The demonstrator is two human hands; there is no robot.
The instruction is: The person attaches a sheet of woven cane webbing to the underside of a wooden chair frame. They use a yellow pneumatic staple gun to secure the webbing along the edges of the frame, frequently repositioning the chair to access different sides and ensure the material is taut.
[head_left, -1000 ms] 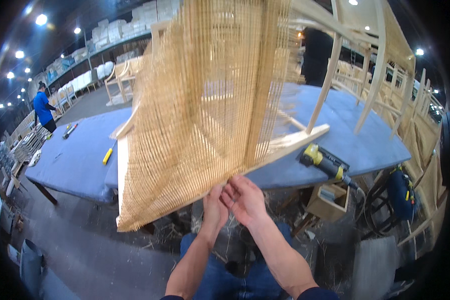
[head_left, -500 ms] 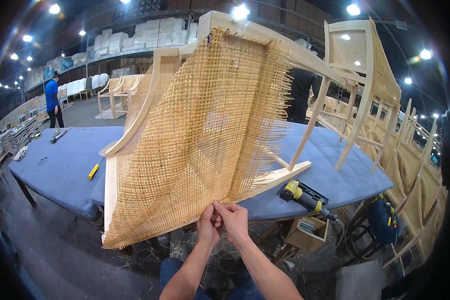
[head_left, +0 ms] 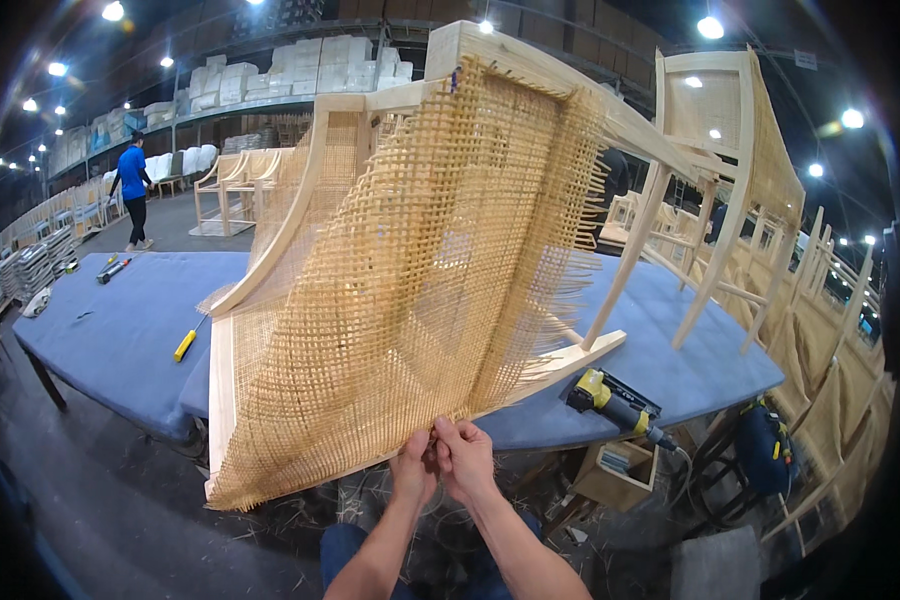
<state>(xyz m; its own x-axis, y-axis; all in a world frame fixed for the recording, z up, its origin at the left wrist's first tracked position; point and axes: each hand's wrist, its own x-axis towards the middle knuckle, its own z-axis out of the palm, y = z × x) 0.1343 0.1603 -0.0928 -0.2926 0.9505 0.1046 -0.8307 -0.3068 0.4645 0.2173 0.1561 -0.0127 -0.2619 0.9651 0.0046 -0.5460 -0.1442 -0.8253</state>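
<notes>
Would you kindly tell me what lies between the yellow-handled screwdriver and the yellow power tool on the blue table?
In the head view, the wooden chair frame with its cane webbing stands between them.

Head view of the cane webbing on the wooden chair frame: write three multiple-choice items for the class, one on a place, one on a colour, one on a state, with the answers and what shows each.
1. Where does the yellow-and-black power tool lie?
A. On the floor
B. On the blue padded table, right of the chair frame
C. In the person's left hand

2. What colour is the handle of the screwdriver on the table?
A. Yellow
B. Red
C. Green

3. How do the left hand and right hand stand?
A. Both lie flat on the table
B. One holds the power tool
C. Both pinch the lower edge of the cane webbing

Answers:
1 B, the tool rests on the blue surface near its front edge.
2 A, the handle shows yellow against the blue.
3 C, the fingers of both close on the frayed lower edge.
</notes>
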